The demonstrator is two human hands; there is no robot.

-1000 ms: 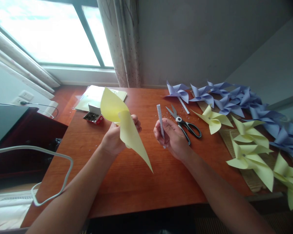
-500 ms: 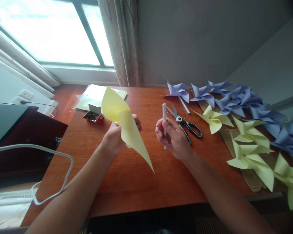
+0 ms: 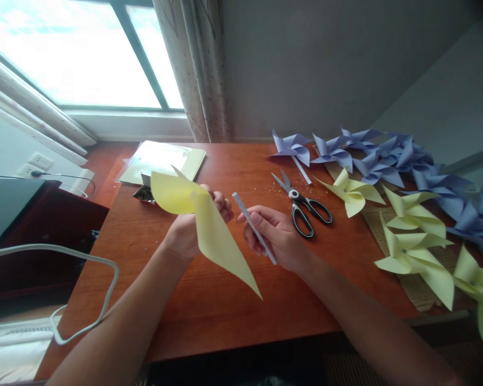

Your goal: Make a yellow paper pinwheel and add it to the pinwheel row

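Tilted now toward the yellow paper, the white stick (image 3: 254, 228) sits pinched in the right hand (image 3: 276, 238) at frame centre. Bare tabletop (image 3: 209, 316) stretches below. Left hand (image 3: 189, 230) pinches the folded yellow paper (image 3: 209, 236); scissors (image 3: 301, 206) lie right.

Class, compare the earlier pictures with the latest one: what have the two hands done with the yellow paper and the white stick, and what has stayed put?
The right hand has tilted the white stick from upright towards the yellow pinwheel and moved closer to it. The left hand has lowered the pinwheel slightly, keeping hold. Nothing was let go. The scissors and finished pinwheels lie as before.
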